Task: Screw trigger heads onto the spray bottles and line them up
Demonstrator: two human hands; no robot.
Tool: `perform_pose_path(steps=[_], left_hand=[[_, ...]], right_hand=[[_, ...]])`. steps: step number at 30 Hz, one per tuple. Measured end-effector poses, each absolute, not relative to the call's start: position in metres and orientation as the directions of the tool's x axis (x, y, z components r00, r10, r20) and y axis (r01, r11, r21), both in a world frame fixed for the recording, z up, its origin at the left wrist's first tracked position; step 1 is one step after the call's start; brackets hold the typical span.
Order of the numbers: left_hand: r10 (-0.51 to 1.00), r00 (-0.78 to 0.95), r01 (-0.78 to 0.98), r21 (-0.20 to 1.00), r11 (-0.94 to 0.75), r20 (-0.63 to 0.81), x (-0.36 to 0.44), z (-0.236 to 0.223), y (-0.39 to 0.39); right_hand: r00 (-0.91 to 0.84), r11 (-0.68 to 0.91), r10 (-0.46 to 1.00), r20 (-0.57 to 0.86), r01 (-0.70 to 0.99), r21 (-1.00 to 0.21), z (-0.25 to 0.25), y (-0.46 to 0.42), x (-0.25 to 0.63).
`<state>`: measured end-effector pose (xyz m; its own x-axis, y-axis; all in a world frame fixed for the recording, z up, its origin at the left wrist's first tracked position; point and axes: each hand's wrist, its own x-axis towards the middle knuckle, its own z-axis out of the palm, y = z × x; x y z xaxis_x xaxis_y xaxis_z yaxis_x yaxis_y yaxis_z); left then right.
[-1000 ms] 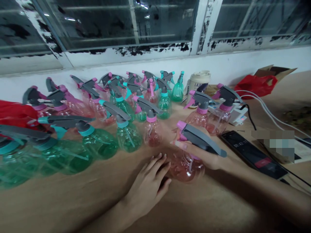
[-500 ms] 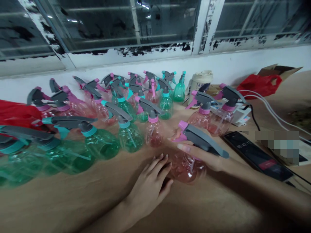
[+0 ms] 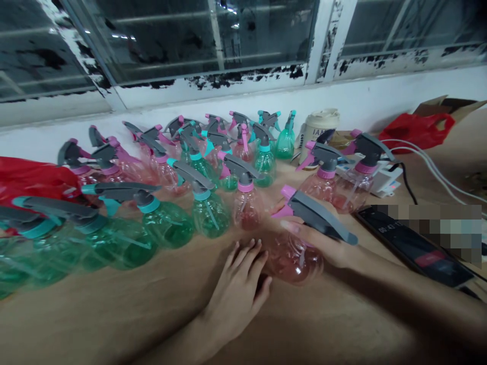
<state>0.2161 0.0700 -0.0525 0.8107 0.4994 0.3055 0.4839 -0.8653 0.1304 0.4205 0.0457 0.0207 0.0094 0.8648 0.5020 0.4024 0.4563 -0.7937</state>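
My right hand [image 3: 323, 238] is wrapped round the neck of a pink spray bottle [image 3: 294, 263] with a grey and pink trigger head, which stands upright on the table. My left hand [image 3: 239, 281] lies on the tabletop just left of that bottle, fingers outstretched and holding nothing. Beyond my left fingertips stands another pink spray bottle [image 3: 246, 208], and a green spray bottle [image 3: 209, 215] is beside it. Two more pink bottles stand behind my right hand, the nearer one [image 3: 319, 185] partly overlapped by the held bottle's head.
Several green spray bottles [image 3: 167, 225] line the left side, with more pink and green ones toward the wall. A red plastic bag [image 3: 34, 180] is at left, another red bag [image 3: 422, 133] back right. A paper cup [image 3: 321, 121], a white power strip [image 3: 384, 180] with cables and a phone [image 3: 414, 246] are also here.
The view has shifted slightly, so the bottles on the table appear a little further right. Both hands keep nearly the same place; the right one still grips the pink spray bottle.
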Motion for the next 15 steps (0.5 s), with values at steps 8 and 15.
perform_pose_path(steps=[8,15], left_hand=[[0.495,0.811,0.484,0.117,-0.867,0.31,0.2175,-0.0512,0.0695],[0.496,0.815,0.486,0.113,-0.867,0.3,0.2167,-0.0498,0.0702]], right_hand=[[-0.017,0.42,0.895,0.445,0.363,-0.832,0.0276,0.0473,0.419],[-0.039,0.456,0.877,0.479,0.387,-0.802,0.0221,0.049,0.4207]])
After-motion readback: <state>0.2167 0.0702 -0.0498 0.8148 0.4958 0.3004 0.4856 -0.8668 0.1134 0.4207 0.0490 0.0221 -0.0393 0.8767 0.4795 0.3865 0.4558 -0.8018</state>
